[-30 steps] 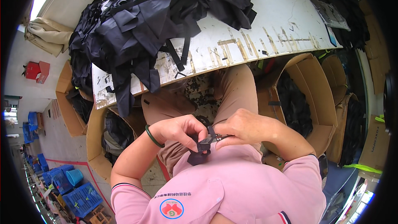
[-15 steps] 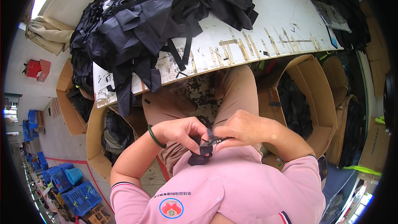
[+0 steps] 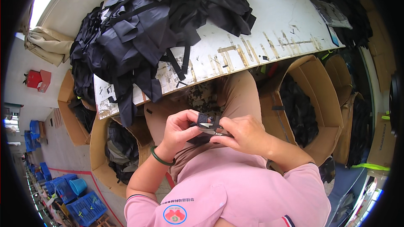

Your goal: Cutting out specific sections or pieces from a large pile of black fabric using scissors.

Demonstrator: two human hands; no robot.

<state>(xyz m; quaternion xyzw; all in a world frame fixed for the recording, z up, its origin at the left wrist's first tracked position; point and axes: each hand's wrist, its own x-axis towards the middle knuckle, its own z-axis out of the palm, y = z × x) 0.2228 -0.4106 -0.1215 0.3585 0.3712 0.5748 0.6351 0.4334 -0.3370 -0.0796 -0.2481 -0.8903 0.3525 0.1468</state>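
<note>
Above my lap, my left hand (image 3: 183, 129) pinches a small piece of black fabric (image 3: 203, 118) between thumb and fingers. Close beside it, my right hand (image 3: 240, 133) is closed around small metal snips (image 3: 210, 129). The blades point left and lie against the fabric's lower edge, near my left thumb. More dark fabric hangs below the two hands, partly hidden by them. A large heap of black fabric pieces (image 3: 143, 29) covers the left part of the white table (image 3: 269, 21) in front, with strips drooping over its near edge.
Cardboard boxes with dark fabric stand on both sides, one at the left (image 3: 101, 155) and one at the right (image 3: 324, 101). A clipboard-like flat item (image 3: 330, 12) lies at the table's right end. Blue plastic baskets (image 3: 86, 206) sit on the floor far left.
Both hands have moved up slightly, toward the table, and the left hand has turned. The snips' blades, earlier mostly hidden, now show plainly against the black fabric.
</note>
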